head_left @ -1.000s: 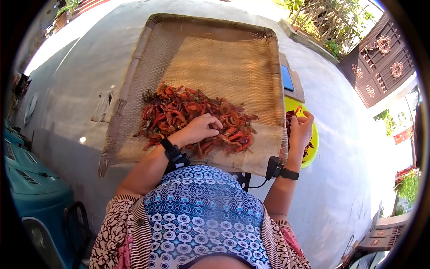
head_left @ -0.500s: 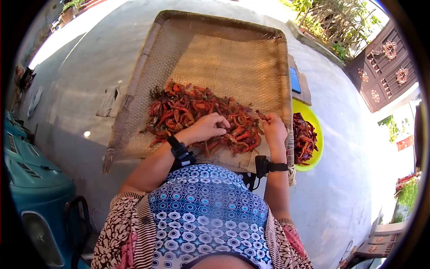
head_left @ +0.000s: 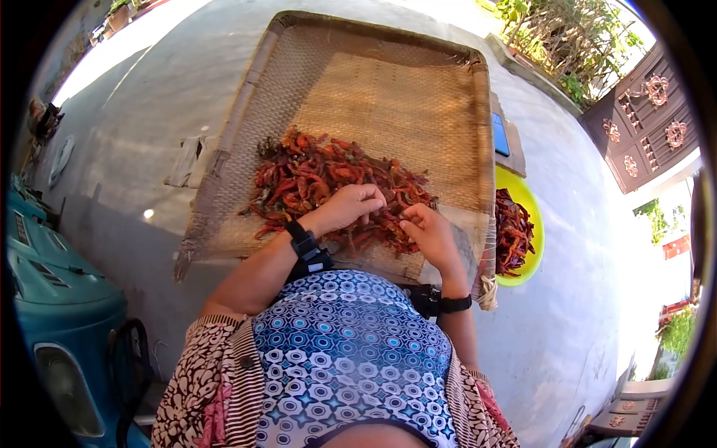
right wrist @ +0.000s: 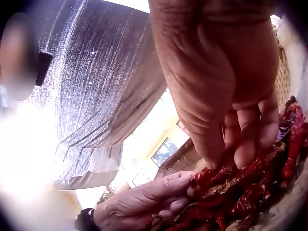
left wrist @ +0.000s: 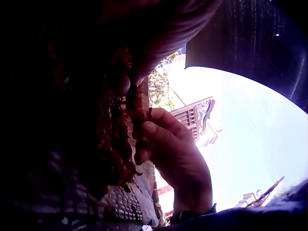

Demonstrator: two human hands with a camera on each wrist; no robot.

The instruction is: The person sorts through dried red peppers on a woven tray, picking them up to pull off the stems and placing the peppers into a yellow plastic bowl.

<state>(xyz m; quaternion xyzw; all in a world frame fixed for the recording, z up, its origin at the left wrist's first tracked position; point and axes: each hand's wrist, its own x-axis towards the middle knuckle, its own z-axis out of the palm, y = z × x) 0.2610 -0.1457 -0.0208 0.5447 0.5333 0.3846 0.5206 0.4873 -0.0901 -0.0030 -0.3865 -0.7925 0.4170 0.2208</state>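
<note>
A heap of dried red chili peppers (head_left: pixel 314 175) lies on a large woven tray (head_left: pixel 299 97) in front of the person. The left hand (head_left: pixel 347 210) is over the near side of the heap, its thumb and fingers pinching a chili. Close beside it, the right hand (head_left: pixel 433 235) has its thumb and forefinger together on a chili at the heap's right edge. In the left wrist view, a dark red chili (left wrist: pixel 137 108) spans between the two hands' fingertips. From the right wrist view, the right thumb (right wrist: pixel 209 156) presses against red chilies; the left hand itself is mostly in shadow in its own view.
Right of the tray stands a yellow-green basin (head_left: pixel 532 246) holding more dried chilies. A blue phone (head_left: pixel 500 134) lies on cardboard (head_left: pixel 514 153) behind it. At the left is a teal machine-like body (head_left: pixel 67 291). The tray's raised rim borders the work.
The right hand has moved left from over the basin, across the tray's rim, to the heap beside the left hand. The left hand has stayed over the heap.
</note>
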